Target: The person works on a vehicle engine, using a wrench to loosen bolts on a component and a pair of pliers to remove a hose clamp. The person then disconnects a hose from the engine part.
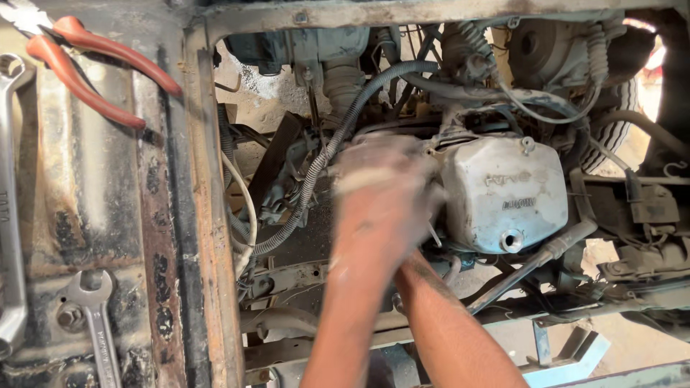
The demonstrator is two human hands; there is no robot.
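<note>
Two wrenches (93, 323) and red-handled pliers (93, 65) lie on rusty metal floor (162, 237)

Packages: none in view.
Paper labels or stickers: none to be made out.
Signs: none.
Screens: none.
Raised marking, upper: embossed lettering (507, 178) cast into the dull silver engine cover (503, 194), just to the right of the blurred fingers (374, 169); same grey metal colour as the cover, a short horizontal strip.
Raised marking, lower: a second, smaller embossed strip (517, 204) on the same cover, just below the first and further right of the fingers; grey on grey, slightly tilted.
Stamped marking: on the shank of the open-end wrench (100, 338), well to the lower left of the fingers; too small to tell more.
</note>
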